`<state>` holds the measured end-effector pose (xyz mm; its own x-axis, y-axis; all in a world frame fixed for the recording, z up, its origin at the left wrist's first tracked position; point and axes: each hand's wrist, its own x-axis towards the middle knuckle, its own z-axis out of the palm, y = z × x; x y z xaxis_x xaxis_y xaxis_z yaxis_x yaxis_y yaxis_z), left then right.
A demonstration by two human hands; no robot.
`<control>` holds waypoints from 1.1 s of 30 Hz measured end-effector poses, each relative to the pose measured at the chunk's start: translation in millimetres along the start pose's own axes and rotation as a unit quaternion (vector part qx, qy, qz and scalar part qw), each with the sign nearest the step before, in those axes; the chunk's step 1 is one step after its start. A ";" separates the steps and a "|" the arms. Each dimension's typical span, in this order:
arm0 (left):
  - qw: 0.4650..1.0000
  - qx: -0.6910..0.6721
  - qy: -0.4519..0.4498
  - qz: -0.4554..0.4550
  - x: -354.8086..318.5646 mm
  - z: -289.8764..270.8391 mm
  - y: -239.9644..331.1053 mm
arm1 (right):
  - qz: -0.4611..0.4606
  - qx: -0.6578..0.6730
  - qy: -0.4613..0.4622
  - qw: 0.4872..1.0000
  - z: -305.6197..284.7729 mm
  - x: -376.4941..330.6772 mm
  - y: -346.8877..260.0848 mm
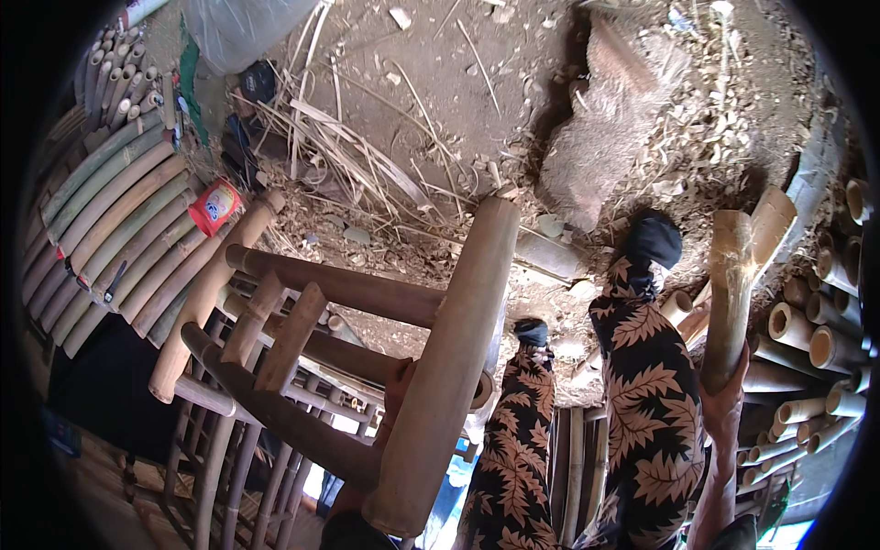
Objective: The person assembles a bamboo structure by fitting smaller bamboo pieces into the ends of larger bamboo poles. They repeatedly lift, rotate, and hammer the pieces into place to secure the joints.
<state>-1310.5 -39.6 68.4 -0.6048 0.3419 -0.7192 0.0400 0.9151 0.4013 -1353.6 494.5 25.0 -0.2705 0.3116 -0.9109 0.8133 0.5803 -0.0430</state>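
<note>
Bamboo frame (339, 286) fills the area from nine o'clock round to the centre, its thick post (449, 367) slanting from twelve down to six. The left hand (396, 390), near seven o'clock, reaches in behind that post, presumably to steady the piece; the post hides most of its fingers, so I cannot tell how far they are closed. The right hand (724, 390), at four o'clock, has its fingers wrapped round the lower end of a short bamboo length (731, 284), likely because that leaves the thick upper end free. At half past nine a red container (215, 209) sits by the stacked poles (119, 220), perhaps to keep it clear of the shavings (733, 147) littering two o'clock.
</note>
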 end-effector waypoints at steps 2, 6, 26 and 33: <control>1.000 -0.007 -0.003 -0.007 -1.4 -1.9 2.6 | -0.054 -0.055 0.045 0.996 8.1 4.2 15.6; 1.000 0.007 -0.007 -0.007 5.2 -8.5 8.7 | -0.017 -0.052 0.042 0.998 15.8 6.9 23.2; 0.998 0.058 0.007 -0.031 18.0 -19.0 22.5 | -0.010 -0.060 0.067 0.996 35.4 19.0 58.4; 0.999 -0.014 0.024 -0.032 -3.0 15.6 3.5 | -0.048 -0.031 0.044 0.997 25.0 6.3 32.6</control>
<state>-1296.2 -34.1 63.0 -0.6426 0.2718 -0.7164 -0.0220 0.9281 0.3718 -1316.0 496.6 7.6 -0.3926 0.3153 -0.8640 0.7488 0.6550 -0.1013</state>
